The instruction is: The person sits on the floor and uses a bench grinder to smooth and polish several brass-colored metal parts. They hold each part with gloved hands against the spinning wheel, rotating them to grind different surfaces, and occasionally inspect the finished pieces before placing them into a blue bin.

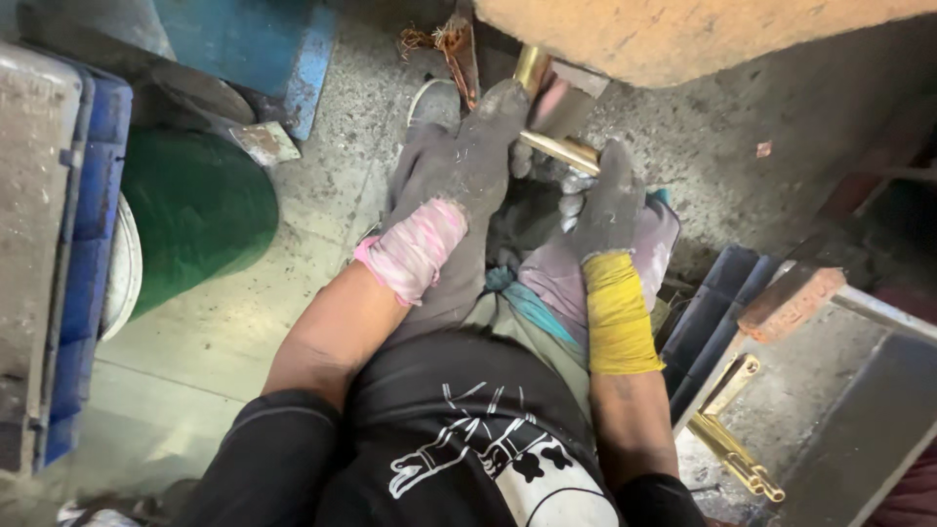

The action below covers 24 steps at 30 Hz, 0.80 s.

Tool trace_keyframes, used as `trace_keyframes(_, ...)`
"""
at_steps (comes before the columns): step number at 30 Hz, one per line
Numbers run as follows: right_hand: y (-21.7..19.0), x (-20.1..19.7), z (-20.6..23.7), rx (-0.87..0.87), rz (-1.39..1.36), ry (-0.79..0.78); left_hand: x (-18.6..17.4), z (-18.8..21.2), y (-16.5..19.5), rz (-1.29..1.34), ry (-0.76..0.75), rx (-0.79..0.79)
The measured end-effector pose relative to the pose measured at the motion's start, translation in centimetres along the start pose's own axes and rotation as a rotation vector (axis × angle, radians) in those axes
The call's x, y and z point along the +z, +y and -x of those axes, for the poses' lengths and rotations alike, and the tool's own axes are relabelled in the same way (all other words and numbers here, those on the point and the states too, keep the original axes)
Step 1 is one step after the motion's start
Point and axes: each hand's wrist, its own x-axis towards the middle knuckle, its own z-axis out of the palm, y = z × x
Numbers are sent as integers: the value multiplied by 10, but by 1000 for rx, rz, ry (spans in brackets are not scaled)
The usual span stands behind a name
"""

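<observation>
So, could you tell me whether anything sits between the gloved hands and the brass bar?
Nothing visible does. The left hand lies over the brass bar and the right hand grips it from below, both touching it directly.

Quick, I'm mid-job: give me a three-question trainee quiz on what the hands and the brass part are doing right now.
1. True or false: both hands wear dark gloves.
2. Which glove cuff is yellow? A) left B) right C) neither
3. Fill in: both hands grip a ____-coloured metal bar.

Key:
1. True: the left hand and the right hand are both gloved.
2. B: the yellow cuff is on the right; the pink cuff is on the left.
3. Brass: the brass bar runs between the hands, under the wheel.
</observation>
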Motion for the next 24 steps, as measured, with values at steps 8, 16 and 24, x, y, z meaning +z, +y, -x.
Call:
trace_keyframes(8,-2,27,30,-36,373,222,-36,27,17,19,19,-53)
trace_keyframes(16,27,-10,15,-566,1035,300,-16,23,8,194,65,-172)
trace_keyframes(24,19,19,28,-99,569,270,-32,13,-4,233,40,-52)
